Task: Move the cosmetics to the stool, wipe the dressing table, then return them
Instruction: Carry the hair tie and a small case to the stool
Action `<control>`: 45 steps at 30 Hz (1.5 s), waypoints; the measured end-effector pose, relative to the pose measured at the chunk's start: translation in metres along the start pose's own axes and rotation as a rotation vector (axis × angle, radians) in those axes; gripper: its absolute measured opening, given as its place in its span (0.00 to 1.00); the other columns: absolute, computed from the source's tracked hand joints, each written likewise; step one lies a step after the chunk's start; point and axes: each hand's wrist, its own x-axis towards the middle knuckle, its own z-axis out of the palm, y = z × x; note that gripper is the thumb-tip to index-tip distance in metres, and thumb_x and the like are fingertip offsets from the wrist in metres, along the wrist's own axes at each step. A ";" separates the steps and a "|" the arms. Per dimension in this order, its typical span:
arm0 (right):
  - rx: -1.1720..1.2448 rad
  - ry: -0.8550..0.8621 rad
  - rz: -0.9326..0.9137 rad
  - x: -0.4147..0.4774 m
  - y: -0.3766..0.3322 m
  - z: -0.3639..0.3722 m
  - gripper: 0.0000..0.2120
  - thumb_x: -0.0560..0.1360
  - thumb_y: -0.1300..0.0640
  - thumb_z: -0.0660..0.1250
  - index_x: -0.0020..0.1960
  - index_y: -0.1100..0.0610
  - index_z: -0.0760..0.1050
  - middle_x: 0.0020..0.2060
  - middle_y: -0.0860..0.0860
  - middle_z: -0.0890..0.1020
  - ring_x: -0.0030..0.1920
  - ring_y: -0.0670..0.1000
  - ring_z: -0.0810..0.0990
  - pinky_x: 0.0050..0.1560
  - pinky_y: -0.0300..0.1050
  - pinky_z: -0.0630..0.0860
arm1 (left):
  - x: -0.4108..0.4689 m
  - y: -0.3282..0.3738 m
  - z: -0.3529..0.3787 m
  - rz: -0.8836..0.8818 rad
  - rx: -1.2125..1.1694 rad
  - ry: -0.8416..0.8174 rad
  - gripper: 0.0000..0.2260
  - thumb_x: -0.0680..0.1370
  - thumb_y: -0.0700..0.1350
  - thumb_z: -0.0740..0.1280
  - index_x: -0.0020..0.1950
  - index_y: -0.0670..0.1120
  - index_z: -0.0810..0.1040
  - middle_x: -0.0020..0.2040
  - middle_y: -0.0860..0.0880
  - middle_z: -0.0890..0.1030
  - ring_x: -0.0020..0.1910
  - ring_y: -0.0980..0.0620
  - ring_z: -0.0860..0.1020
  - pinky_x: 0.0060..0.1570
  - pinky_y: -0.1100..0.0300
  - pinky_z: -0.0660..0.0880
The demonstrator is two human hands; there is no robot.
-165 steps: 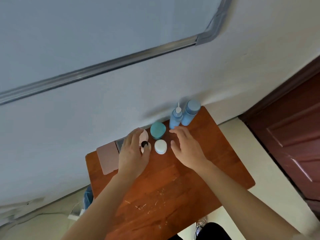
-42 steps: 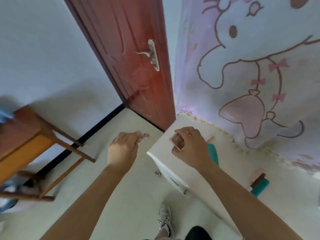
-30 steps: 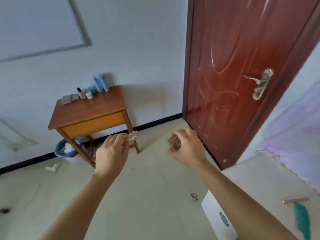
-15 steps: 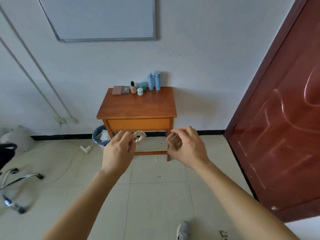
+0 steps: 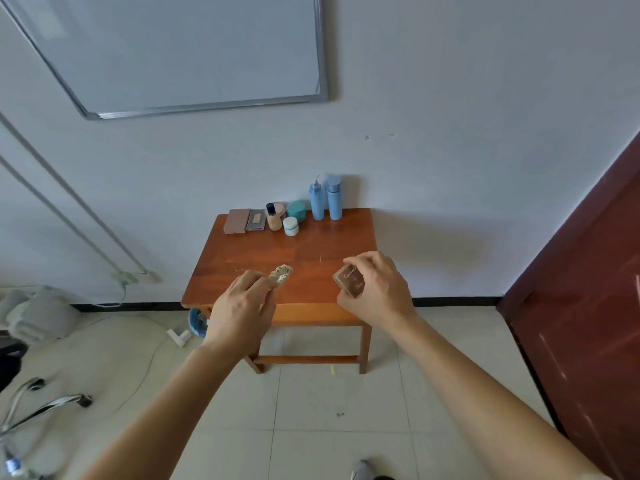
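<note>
The left hand (image 5: 242, 306) pinches a pale ornate piece (image 5: 281, 274) between thumb and fingertips, and the piece sticks out past the fingers. The right hand (image 5: 377, 289) is curled round a brown see-through case (image 5: 349, 284) with script lettering on its face, held tilted. Both hands are raised side by side in front of the near half of the table (image 5: 263, 258). The two held things are well apart from each other.

The table is a small wooden one with a reddish top, standing against a white wall on a pale tiled floor (image 5: 311, 410). The other cosmetics stand in a row along its back edge. From the left these are a pinkish-brown palette (image 5: 236, 221) and, touching it, a grey palette (image 5: 255, 220). Next comes a foundation bottle (image 5: 272, 219) with a black cap and a white jar (image 5: 290, 226) just in front of a teal jar (image 5: 297, 210). At the right end, two tall blue bottles (image 5: 316, 202) stand upright side by side. The front and middle of the top are bare wood.

A whiteboard (image 5: 190, 53) with a metal frame hangs on the wall above. A dark red door (image 5: 588, 306) fills the right edge. Two pipes (image 5: 69, 202) run slantwise down the wall at the left. A blue bin (image 5: 196, 322) shows under the table's left side, partly hidden by the left hand's wrist, with a small white block (image 5: 180, 336) on the floor beside it. A pale bundle (image 5: 34, 317) lies against the wall at far left, and the legs of a chair base (image 5: 38, 407) reach in below it. The tip of a shoe (image 5: 360, 471) shows at the bottom edge.
</note>
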 end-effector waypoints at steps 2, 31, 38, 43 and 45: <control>0.015 -0.032 -0.008 0.034 0.000 0.016 0.27 0.64 0.43 0.70 0.63 0.47 0.75 0.55 0.45 0.73 0.55 0.49 0.73 0.49 0.43 0.75 | 0.019 -0.018 0.008 -0.045 0.016 -0.046 0.07 0.73 0.37 0.72 0.51 0.42 0.83 0.49 0.47 0.81 0.43 0.48 0.80 0.30 0.54 0.78; -0.027 -0.392 0.434 0.295 -0.041 0.349 0.19 0.71 0.44 0.72 0.58 0.47 0.72 0.56 0.47 0.75 0.54 0.47 0.74 0.46 0.41 0.78 | 0.187 -0.416 0.234 -0.026 -0.017 -0.978 0.28 0.77 0.55 0.64 0.75 0.53 0.61 0.78 0.50 0.52 0.75 0.45 0.60 0.71 0.46 0.64; -0.087 -0.392 0.435 0.284 -0.037 0.376 0.20 0.79 0.46 0.65 0.68 0.51 0.71 0.66 0.51 0.73 0.64 0.52 0.73 0.55 0.45 0.78 | 0.173 -0.427 0.254 0.091 0.016 -0.925 0.25 0.78 0.54 0.62 0.74 0.54 0.61 0.80 0.48 0.54 0.79 0.44 0.49 0.74 0.43 0.52; -0.129 -0.352 0.492 0.273 -0.036 0.355 0.21 0.80 0.44 0.62 0.71 0.48 0.69 0.71 0.52 0.70 0.70 0.52 0.70 0.61 0.47 0.76 | 0.181 -0.419 0.244 0.065 0.068 -0.833 0.19 0.80 0.53 0.60 0.71 0.53 0.68 0.78 0.47 0.60 0.79 0.44 0.53 0.73 0.42 0.56; -0.183 -0.289 0.493 0.269 -0.036 0.334 0.22 0.81 0.42 0.59 0.71 0.49 0.69 0.71 0.51 0.70 0.70 0.52 0.70 0.62 0.46 0.74 | 0.192 -0.408 0.235 0.067 0.102 -0.746 0.18 0.81 0.54 0.59 0.69 0.51 0.71 0.77 0.46 0.62 0.78 0.43 0.55 0.74 0.41 0.57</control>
